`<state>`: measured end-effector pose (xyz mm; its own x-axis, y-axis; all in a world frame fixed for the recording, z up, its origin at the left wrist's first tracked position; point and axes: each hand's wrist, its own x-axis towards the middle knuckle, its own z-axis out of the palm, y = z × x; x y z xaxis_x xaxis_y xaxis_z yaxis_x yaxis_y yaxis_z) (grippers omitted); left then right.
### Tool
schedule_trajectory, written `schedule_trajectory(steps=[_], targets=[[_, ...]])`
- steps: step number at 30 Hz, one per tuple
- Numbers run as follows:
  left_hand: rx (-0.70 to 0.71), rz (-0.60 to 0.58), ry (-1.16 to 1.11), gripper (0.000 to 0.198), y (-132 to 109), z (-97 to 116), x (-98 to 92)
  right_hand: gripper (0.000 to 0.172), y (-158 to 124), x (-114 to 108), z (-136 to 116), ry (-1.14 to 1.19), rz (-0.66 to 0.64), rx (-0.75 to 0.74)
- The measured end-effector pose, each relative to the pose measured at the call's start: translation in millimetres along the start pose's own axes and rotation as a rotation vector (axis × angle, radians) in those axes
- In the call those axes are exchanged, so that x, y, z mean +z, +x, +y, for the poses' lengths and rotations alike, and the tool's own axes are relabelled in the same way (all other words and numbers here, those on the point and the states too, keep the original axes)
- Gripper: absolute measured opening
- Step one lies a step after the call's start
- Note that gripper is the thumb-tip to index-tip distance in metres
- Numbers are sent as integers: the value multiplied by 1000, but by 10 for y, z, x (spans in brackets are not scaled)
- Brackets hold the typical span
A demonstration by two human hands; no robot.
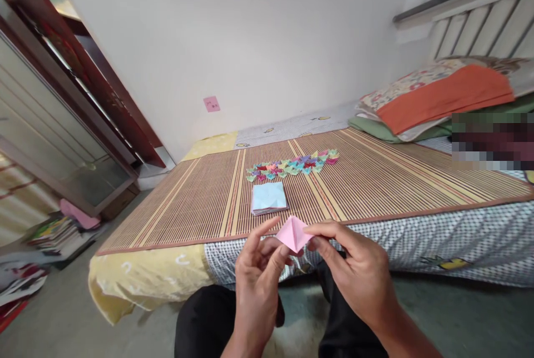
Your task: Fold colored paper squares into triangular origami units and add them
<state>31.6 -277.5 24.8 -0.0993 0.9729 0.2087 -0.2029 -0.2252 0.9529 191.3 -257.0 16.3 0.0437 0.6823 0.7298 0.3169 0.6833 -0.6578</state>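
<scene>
A small pink sheet of origami paper (293, 233), folded to a diamond with a crease down its middle, is held up in front of the bed's edge. My left hand (261, 271) grips its left side, thumb in front and some fingers behind, with the index finger raised. On the right corner, the thumb and index finger of my right hand (354, 263) pinch the paper. Just beyond my hands lies a stack of square paper (269, 196), light blue on top. Behind the stack, many colourful folded paper pieces (292, 165) are spread in rows.
A striped bamboo mat (187, 196) covers the bed, over a yellow and checked sheet (167, 271). Folded bedding (446, 96) is piled at the right. A pink card (211, 104) is on the wall. Books (54, 233) stand on the floor at left.
</scene>
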Motion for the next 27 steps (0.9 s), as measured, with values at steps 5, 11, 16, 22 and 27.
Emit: schedule_trajectory(steps=[5,11,16,22,27], targets=[[118,44,183,13,0,55,-92,21,-16,32,-6,6,-1,-72],[225,-30,255,7,24,51,-110,20,-11,46,-36,91,-39,-28],[252,-32,255,6,48,55,-148,13,-11,59,-56,140,-67,14],[281,-17,253,7,29,25,-135,11,-30,119,-85,148,-29,-3],[321,0,259,8,-36,6,-55,13,-57,149,-88,106,-3,62]])
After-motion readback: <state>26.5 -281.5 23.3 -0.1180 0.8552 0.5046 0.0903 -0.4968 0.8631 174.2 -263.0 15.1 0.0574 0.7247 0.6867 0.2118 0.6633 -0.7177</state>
